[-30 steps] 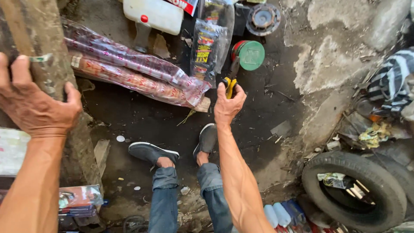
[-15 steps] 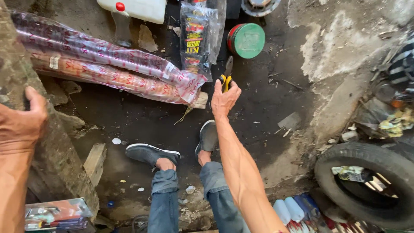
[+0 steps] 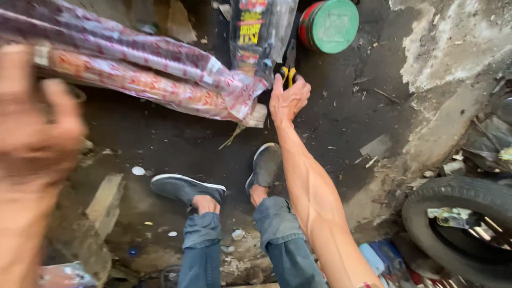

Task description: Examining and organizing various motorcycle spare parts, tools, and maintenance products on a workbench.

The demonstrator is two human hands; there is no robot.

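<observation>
My right hand reaches forward over the dark, dirty floor and is closed on pliers with yellow handles; their dark jaws point away from me. The pliers' tip lies beside a clear plastic bag of printed packets. My left hand is raised at the left edge, close to the camera and heavily blurred, so its grip cannot be made out. My two feet in dark slip-on shoes stand below, with blue jeans above them.
Long rolls wrapped in red-patterned plastic lie across the upper left. A round tin with a green lid stands at the top. A tyre sits at the lower right. A rough wooden block is at the lower left.
The view has shifted forward and down. My right hand with the pliers has reached further out, up to the packet bag. My left hand has moved off its earlier place and is now blurred.
</observation>
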